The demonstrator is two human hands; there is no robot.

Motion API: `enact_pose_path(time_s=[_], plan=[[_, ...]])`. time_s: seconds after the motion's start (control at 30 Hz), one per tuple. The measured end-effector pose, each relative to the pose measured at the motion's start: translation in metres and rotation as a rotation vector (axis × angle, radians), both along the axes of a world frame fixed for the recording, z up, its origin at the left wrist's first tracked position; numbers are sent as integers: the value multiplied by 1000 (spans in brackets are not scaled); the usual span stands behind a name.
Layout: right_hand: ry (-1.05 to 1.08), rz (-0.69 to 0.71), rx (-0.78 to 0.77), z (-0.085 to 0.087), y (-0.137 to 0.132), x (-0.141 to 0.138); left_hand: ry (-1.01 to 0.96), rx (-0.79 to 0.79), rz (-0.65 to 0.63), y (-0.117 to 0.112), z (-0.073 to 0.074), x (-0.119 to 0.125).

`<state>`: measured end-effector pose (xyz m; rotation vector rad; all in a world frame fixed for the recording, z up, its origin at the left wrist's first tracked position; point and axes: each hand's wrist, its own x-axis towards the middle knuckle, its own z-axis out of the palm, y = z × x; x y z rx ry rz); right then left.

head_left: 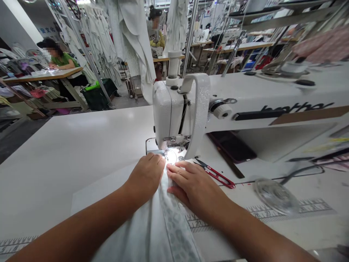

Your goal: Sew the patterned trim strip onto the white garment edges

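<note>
A white sewing machine [191,105] stands on the white table [68,145]. Pale grey-white fabric [141,233] with a patterned strip [177,225] runs from the near edge up to the lit needle area [171,154]. My left hand [145,176] rests on the fabric left of the strip, its fingers curled down against the cloth near the presser foot. My right hand [191,183] lies flat on the fabric right of the strip, fingers stretched toward the needle.
Red-handled thread snips [218,174] lie right of my right hand. A dark phone [231,145] sits under the machine arm. A clear disc [275,196] and printed ruler marks [272,211] are on the table. Other people sit at far tables among hanging garments [136,43].
</note>
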<state>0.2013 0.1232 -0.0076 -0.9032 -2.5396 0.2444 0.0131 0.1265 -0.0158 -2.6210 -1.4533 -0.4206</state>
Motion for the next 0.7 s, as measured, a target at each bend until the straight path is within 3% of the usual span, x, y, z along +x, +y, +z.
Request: enact_pose_path(time_s=[0.7], plan=[[-20,-25,2,2,-9,-1,-64,23,-68,-4,-2,-3]])
